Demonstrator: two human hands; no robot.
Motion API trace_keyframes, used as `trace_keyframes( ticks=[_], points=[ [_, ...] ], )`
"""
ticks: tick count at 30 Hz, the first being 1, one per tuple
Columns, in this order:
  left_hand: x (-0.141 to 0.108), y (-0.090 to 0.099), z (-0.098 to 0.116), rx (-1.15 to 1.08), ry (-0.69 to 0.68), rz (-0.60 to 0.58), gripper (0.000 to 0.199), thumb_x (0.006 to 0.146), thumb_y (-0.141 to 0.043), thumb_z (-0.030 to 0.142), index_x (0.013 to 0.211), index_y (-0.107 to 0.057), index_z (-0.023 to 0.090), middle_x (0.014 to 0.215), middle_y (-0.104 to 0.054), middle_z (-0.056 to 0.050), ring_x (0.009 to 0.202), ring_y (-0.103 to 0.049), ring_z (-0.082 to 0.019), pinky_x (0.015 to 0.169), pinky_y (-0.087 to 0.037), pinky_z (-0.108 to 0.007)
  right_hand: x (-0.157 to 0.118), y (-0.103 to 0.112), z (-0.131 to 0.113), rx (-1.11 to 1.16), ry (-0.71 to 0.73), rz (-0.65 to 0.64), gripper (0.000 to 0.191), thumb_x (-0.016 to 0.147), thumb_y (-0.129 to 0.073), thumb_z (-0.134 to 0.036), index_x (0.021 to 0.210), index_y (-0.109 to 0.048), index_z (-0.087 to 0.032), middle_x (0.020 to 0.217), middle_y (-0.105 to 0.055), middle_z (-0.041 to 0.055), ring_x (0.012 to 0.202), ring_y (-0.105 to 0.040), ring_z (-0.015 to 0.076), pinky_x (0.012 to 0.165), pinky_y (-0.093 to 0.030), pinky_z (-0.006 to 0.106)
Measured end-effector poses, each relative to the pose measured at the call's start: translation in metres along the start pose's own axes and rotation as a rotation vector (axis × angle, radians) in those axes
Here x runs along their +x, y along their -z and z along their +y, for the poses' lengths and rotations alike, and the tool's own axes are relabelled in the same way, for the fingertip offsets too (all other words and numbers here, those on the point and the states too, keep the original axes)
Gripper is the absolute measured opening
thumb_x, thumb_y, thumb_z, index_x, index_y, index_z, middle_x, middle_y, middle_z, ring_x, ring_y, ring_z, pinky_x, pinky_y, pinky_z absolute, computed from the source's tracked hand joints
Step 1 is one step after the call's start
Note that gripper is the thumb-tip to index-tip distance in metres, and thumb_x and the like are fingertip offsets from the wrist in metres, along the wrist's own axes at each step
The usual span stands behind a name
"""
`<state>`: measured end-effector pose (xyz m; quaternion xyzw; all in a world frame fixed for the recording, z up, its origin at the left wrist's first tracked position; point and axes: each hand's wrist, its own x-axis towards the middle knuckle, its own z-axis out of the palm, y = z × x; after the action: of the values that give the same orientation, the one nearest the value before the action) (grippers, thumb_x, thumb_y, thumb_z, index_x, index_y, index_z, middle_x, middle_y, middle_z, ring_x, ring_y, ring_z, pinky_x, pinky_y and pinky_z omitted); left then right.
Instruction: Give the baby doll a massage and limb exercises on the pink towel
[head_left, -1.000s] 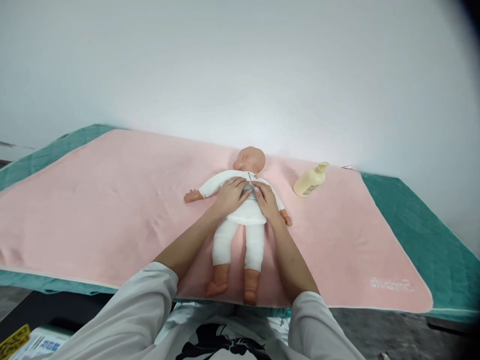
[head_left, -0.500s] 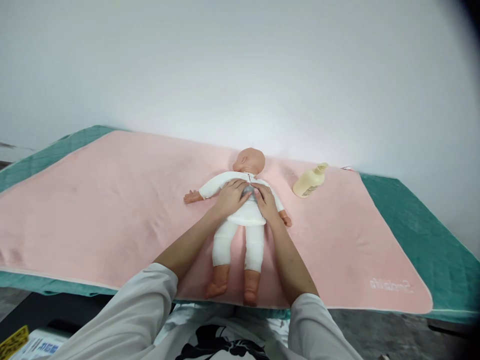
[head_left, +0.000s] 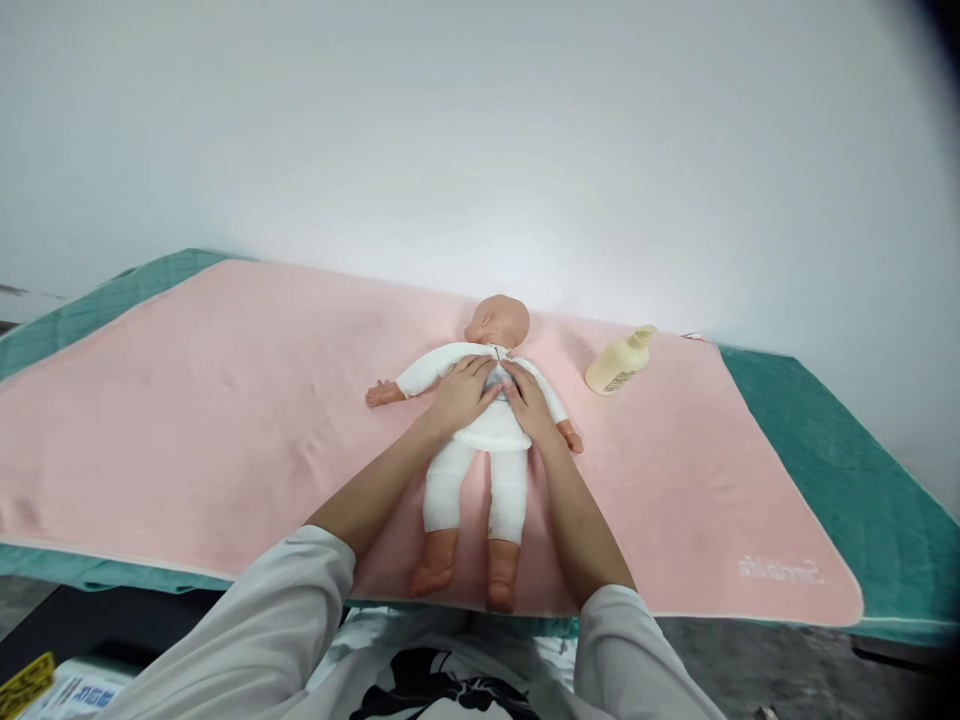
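A baby doll [head_left: 491, 430] with a white cloth body lies face down, its head turned to the left and its arms spread. My left hand [head_left: 463, 392] rests flat on the left side of the doll's upper back, fingers stretched out. On the right side of the back, my right hand [head_left: 529, 400] lies flat in the same way. Between my two thumbs shows a grey patch [head_left: 496, 378] on the doll's back. Neither hand grips anything. To the right of the doll, a pale yellow pump bottle [head_left: 619, 364] appears tilted.
Under the doll spreads a pink blanket [head_left: 187, 420] over a green quilted cover [head_left: 847, 450]. A white wall [head_left: 480, 140] stands behind the far edge. At the lower left, below the near edge, is a white package [head_left: 82, 690] with printed labels.
My hands have shifted very slightly on the doll's upper back, staying flat. The doll and the bottle lie as before.
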<state>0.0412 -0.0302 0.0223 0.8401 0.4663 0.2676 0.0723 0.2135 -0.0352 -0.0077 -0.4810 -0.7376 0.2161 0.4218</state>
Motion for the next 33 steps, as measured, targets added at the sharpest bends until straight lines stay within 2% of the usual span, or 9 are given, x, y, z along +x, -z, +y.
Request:
trace_keyframes(
  ticks=[11,14,17,20,24,26,28,31,33],
  points=[
    [0.001,0.000,0.000,-0.024,-0.005,-0.005,0.043,0.095,-0.047,0.035,0.132,-0.055,0.015,0.137,-0.059,-0.012,0.129,-0.049,-0.030,0.105,-0.041,-0.049,0.001,-0.001,0.002,0.007,-0.004,0.005,0.056,0.097,-0.033,-0.056,0.133,-0.057,-0.020,0.139,-0.058,0.0118,0.134,-0.050,0.0224,0.117,-0.035,0.043],
    [0.000,-0.002,-0.004,-0.106,-0.016,0.054,0.041,0.095,-0.048,0.035,0.130,-0.057,0.015,0.135,-0.060,-0.012,0.129,-0.050,-0.027,0.109,-0.039,-0.047,0.001,0.000,-0.001,0.028,-0.023,0.004,0.056,0.097,-0.033,-0.058,0.132,-0.057,-0.022,0.141,-0.057,0.0102,0.135,-0.049,0.0217,0.118,-0.034,0.043],
    [-0.006,-0.001,-0.007,-0.254,-0.015,0.166,0.034,0.095,-0.046,0.032,0.123,-0.061,0.017,0.129,-0.063,-0.010,0.126,-0.053,-0.023,0.111,-0.040,-0.044,0.000,0.003,-0.010,0.058,-0.068,0.000,0.057,0.096,-0.035,-0.059,0.133,-0.056,-0.022,0.142,-0.056,0.0103,0.136,-0.049,0.0219,0.118,-0.033,0.042],
    [-0.020,0.003,-0.007,-0.386,0.091,0.309,0.029,0.097,-0.042,0.031,0.108,-0.065,0.019,0.118,-0.068,-0.008,0.118,-0.058,-0.021,0.108,-0.043,-0.042,0.001,0.006,-0.019,0.091,-0.122,0.034,0.060,0.095,-0.038,-0.059,0.137,-0.050,-0.020,0.145,-0.052,0.0122,0.137,-0.047,0.0227,0.118,-0.034,0.042],
    [-0.039,0.002,-0.006,-0.542,0.439,0.460,0.028,0.096,-0.041,0.036,0.091,-0.062,0.019,0.103,-0.069,-0.008,0.102,-0.062,-0.021,0.095,-0.050,-0.040,0.011,0.007,-0.022,0.053,-0.224,0.148,0.065,0.092,-0.042,-0.059,0.141,-0.044,-0.015,0.149,-0.047,0.0171,0.140,-0.042,0.0279,0.117,-0.032,0.047],
    [-0.045,-0.002,-0.007,-0.634,0.585,0.445,0.030,0.095,-0.043,0.043,0.092,-0.059,0.018,0.103,-0.069,-0.009,0.097,-0.064,-0.021,0.087,-0.053,-0.039,0.023,0.005,-0.019,0.018,-0.321,0.196,0.069,0.090,-0.045,-0.058,0.141,-0.041,-0.012,0.149,-0.045,0.0206,0.142,-0.039,0.0320,0.117,-0.031,0.051],
    [-0.047,-0.008,-0.011,-0.659,0.630,0.395,0.036,0.095,-0.043,0.049,0.098,-0.058,0.016,0.105,-0.069,-0.012,0.096,-0.065,-0.022,0.084,-0.054,-0.038,0.037,0.001,-0.014,0.026,-0.415,0.213,0.072,0.088,-0.048,-0.057,0.142,-0.039,-0.009,0.149,-0.044,0.0236,0.142,-0.039,0.0347,0.116,-0.030,0.053],
    [-0.043,-0.015,-0.019,-0.585,0.573,0.326,0.050,0.098,-0.036,0.055,0.106,-0.058,0.011,0.107,-0.069,-0.017,0.101,-0.066,-0.026,0.084,-0.054,-0.040,0.056,-0.008,-0.007,0.002,-0.526,0.175,0.073,0.085,-0.052,-0.055,0.139,-0.039,-0.007,0.144,-0.049,0.0266,0.140,-0.041,0.0371,0.115,-0.029,0.055],
    [-0.039,-0.016,-0.025,-0.524,0.483,0.301,0.058,0.100,-0.027,0.057,0.112,-0.059,0.010,0.108,-0.069,-0.019,0.104,-0.067,-0.027,0.084,-0.054,-0.038,0.065,-0.013,-0.005,-0.051,-0.575,0.145,0.072,0.084,-0.053,-0.056,0.134,-0.043,-0.006,0.138,-0.053,0.0294,0.137,-0.044,0.0400,0.115,-0.027,0.058]
  ],
)
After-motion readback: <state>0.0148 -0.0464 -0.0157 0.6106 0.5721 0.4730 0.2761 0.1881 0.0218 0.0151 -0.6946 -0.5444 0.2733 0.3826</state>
